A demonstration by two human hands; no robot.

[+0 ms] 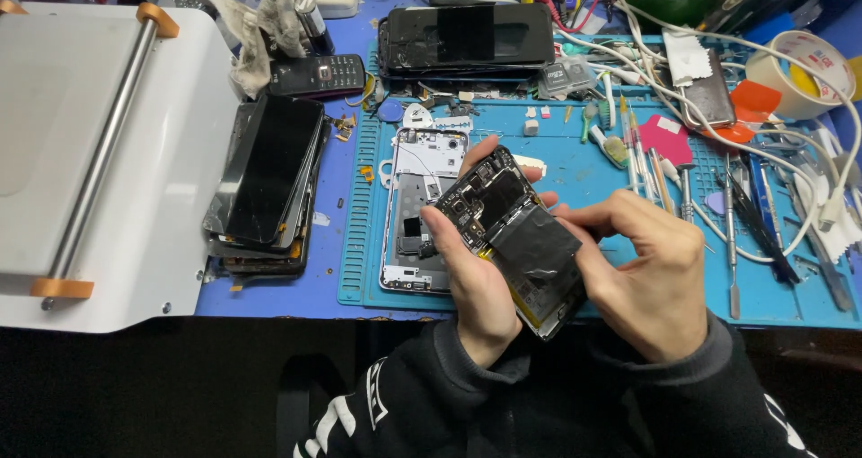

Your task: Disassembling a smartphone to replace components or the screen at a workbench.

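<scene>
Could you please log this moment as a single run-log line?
left hand: holds opened phone | right hand: fingertips on its battery | below: blue mat, phone frame

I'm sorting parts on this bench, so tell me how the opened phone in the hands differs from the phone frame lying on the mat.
The opened phone is held tilted above the bench by both hands, left hand and right hand; the phone frame lies flat on the blue mat, untouched. The opened phone looks dark, filled with boards and a black battery; the phone frame is silvery white and mostly hollow. Both are backless, insides exposed.
</scene>
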